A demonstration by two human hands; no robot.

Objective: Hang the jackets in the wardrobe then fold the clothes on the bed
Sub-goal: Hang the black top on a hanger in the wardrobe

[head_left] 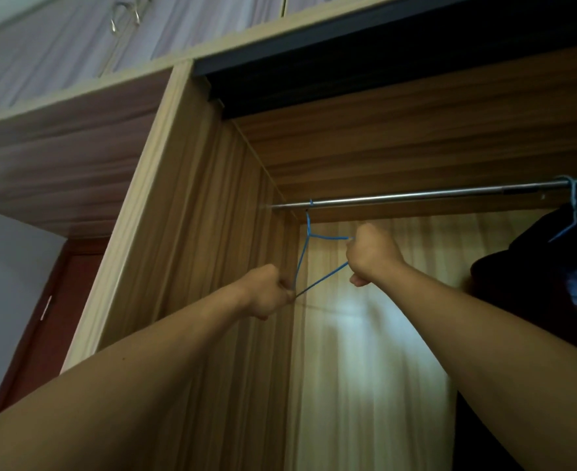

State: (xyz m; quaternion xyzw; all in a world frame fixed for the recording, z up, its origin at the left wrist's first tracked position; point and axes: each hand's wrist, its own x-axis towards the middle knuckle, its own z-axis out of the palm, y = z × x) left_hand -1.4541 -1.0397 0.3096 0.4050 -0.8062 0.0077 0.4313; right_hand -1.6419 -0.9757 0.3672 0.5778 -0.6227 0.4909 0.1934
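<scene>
wardrobe point(191, 205): matt wood grain | rail point(416, 197): shiny metal | hanger point(301, 263): blue wire

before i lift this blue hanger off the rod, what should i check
1. The left hand grips the blue hanger at its lower corner: ok.
2. The right hand grips its other end: ok.
3. The hook sits over the metal rod: ok.
4. The hanger carries no garment: ok.
5. It hangs apart from the dark garment on the second hanger to the right: ok.
6. The wire is unbent: cannot tell.
</scene>
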